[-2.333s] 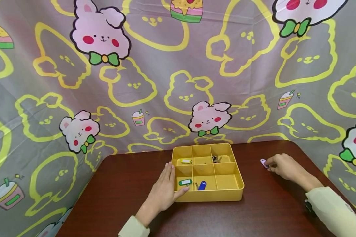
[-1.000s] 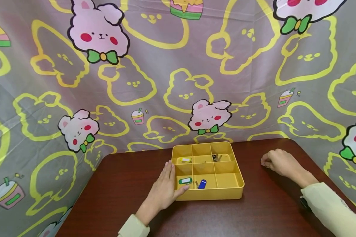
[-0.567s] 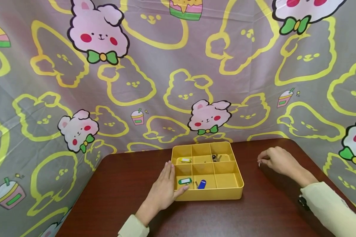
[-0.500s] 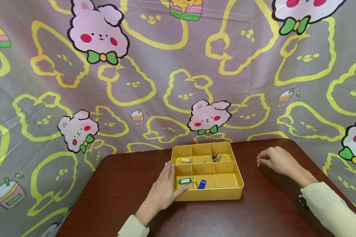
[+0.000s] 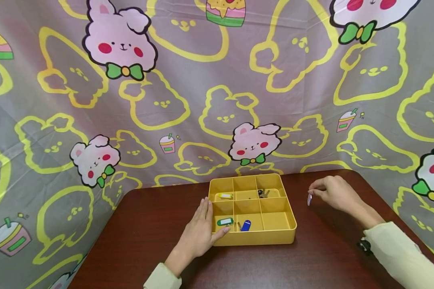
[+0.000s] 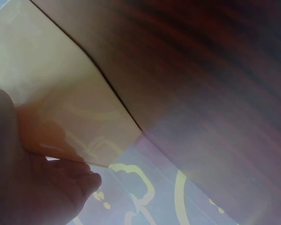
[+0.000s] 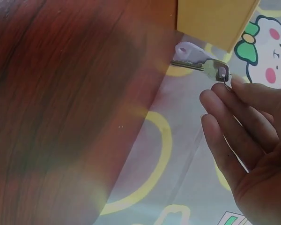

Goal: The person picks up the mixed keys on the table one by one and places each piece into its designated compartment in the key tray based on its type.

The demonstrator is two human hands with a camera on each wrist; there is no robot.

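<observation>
Between thumb and index finger, my right hand [image 5: 336, 194] pinches the ring of a key [image 7: 210, 68] with a pale lilac tag [image 5: 309, 198]. Key and tag hang just above the table, right of the yellow divided box [image 5: 254, 239]. In the right wrist view the other fingers are spread below the ring. My left hand [image 5: 199, 230] lies along the box's left wall, thumb over its front rim. A green key tag [image 5: 225, 221] lies in the front left compartment, a blue one [image 5: 245, 225] in the front middle, a yellow one [image 5: 226, 196] in the back left.
Keys with a black part [image 5: 262, 194] lie in the back right compartment. The dark red-brown wooden table [image 5: 152, 224] carries the box. A patterned cloth [image 5: 188, 120] hangs behind the table and at both sides.
My right hand has picked up the key with the lilac tag from the table and moved slightly left towards the box. My left hand and the box have stayed put.
</observation>
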